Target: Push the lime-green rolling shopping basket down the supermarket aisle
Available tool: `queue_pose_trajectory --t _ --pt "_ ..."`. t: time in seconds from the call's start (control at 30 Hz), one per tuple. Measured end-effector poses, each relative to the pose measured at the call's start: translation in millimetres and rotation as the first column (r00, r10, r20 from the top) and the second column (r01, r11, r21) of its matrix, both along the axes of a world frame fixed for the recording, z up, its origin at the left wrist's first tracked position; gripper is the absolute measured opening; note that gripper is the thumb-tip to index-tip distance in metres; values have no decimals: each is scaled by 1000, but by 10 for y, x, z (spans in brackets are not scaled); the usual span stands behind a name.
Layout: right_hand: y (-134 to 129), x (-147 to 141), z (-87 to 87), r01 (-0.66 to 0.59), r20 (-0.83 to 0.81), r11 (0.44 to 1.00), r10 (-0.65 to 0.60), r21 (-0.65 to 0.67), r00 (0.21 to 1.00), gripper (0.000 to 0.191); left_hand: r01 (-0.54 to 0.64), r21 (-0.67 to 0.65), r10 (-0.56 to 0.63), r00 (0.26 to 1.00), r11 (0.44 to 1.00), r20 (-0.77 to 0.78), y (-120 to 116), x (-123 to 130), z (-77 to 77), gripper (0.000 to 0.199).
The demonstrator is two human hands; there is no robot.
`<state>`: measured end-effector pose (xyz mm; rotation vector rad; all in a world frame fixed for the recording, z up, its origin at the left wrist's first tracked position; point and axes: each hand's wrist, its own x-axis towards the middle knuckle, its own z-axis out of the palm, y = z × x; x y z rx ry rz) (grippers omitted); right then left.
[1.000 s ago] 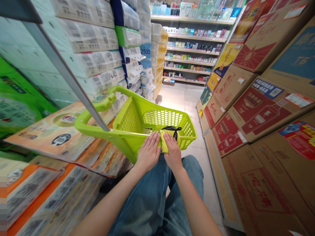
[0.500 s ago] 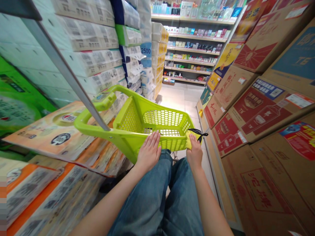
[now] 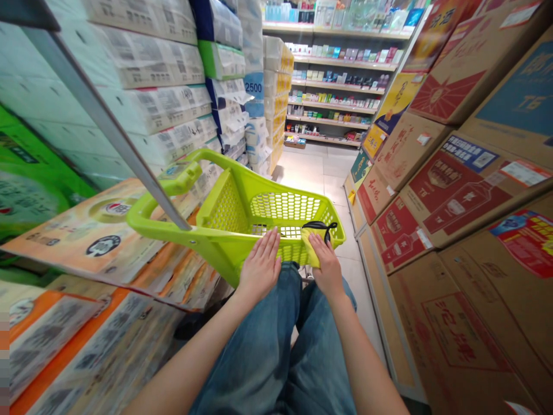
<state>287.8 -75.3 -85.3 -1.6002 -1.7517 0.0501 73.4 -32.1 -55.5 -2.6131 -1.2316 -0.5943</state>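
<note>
A lime-green plastic shopping basket cart with lattice walls stands crosswise in front of my knees. My left hand lies flat with its fingers stretched out against the near side, at the rim. Folded over that same rim, further right, is a yellow cloth with black edging and a black loop. My right hand presses the cloth onto the rim, its fingers over the fabric. The inside of the basket shows only its perforated floor and walls.
A grey metal pole rises from the cart at upper left. Stacked tissue packs and drink cartons line the left side. Cardboard boxes wall the right. Shelves of small goods stand beyond the tiled floor.
My right hand has slid the yellow cloth leftward along the near rim, away from the basket's right corner and closer to my left hand. My left hand stays in place on the rim.
</note>
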Motion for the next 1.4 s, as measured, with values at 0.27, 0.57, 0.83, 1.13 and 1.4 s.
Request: queue_pose_trajectory --t 0.27,0.57,0.83,1.13,1.4 --pt "35 357 -162 346 -133 938 -344 -12 929 77 -3 -14 3 1000 1000 5 -5 4 17 59" --pt "167 -770 105 -37 -67 999 39 26 997 77 -1 -3 1 1000 1000 -20 -5 -5 18 59" --pt "-29 389 -198 92 -108 994 -85 63 991 84 -4 -5 3 1000 1000 -12 -2 -7 7 61" --pt "123 -114 -53 305 -101 952 -305 -14 947 76 -10 -14 9 1000 1000 -13 -13 -5 5 59" --pt "105 -520 76 -73 -55 997 73 7 996 83 3 -4 -3 1000 1000 -18 -6 -23 10 61"
